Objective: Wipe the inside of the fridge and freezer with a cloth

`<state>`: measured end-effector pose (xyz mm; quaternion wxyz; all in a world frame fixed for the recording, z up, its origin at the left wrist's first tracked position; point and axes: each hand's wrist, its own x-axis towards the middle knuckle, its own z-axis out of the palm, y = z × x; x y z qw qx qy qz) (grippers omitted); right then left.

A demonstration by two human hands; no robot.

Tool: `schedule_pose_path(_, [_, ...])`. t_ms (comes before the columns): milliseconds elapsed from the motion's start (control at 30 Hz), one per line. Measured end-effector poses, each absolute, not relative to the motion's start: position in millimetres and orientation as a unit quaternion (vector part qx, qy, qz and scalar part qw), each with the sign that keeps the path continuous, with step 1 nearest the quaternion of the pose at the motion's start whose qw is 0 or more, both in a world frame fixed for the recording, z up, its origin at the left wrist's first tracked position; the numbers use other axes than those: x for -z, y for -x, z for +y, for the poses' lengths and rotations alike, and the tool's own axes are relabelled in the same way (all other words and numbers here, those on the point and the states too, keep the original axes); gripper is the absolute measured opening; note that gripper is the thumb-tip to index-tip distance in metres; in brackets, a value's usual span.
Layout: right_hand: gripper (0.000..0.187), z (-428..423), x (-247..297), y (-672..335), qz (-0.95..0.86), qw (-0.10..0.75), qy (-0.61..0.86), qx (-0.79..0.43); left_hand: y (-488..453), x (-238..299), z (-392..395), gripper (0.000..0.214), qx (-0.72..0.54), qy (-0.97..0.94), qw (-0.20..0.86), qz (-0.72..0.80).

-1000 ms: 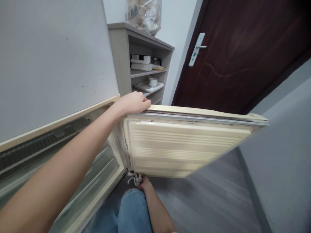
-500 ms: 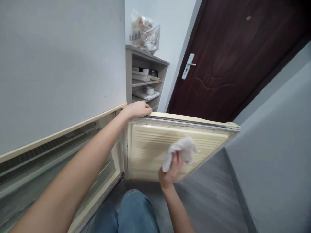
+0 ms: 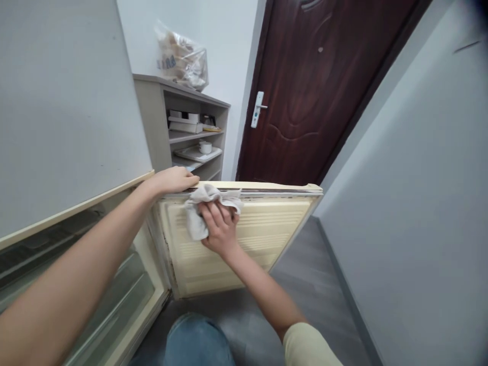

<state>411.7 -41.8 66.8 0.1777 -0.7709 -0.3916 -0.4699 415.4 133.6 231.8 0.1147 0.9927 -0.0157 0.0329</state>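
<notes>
The cream fridge door (image 3: 267,229) stands open, its ribbed inner side towards me. My left hand (image 3: 173,179) is curled over the door's top edge near the hinge side and grips it. Just to the right, my right hand (image 3: 218,226) presses a crumpled whitish cloth (image 3: 202,206) against the upper inner face of the door, right under the dark-stained top seal. The fingers of that hand are closed on the cloth.
The fridge body (image 3: 76,284) with its glass shelves lies at lower left. Behind stands a grey shelf unit (image 3: 183,127) with dishes and a plastic bag on top. A dark brown door (image 3: 316,91) is at the back, a grey wall at right. My jeans-clad knee (image 3: 198,340) is below.
My right hand has come up from beneath the door with the cloth and now presses it at the door's top edge. The left hand has kept its grip. The view has swung right.
</notes>
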Motion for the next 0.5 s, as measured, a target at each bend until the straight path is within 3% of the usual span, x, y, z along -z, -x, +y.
schedule_pose_path(133, [0.052,-108,-67,-439,-0.303,0.213,0.729,0.576,-413,-236,131,0.041,-0.028,-0.991,0.127,-0.006])
schedule_pose_path(367, [0.044,-238,-59,-492,-0.128,0.208,0.727,0.642,-413,-235,133,0.040,-0.015,-0.989,0.149,-0.007])
schedule_pose_path(433, [0.042,-269,-53,-501,-0.042,0.276,0.737,0.616,-414,-234,134,0.041,-0.019,-0.989,0.146,-0.008])
schedule_pose_path(500, [0.040,-298,-51,-507,0.048,0.402,0.723,0.559,-415,-233,135,0.040,-0.022,-0.989,0.146,-0.008])
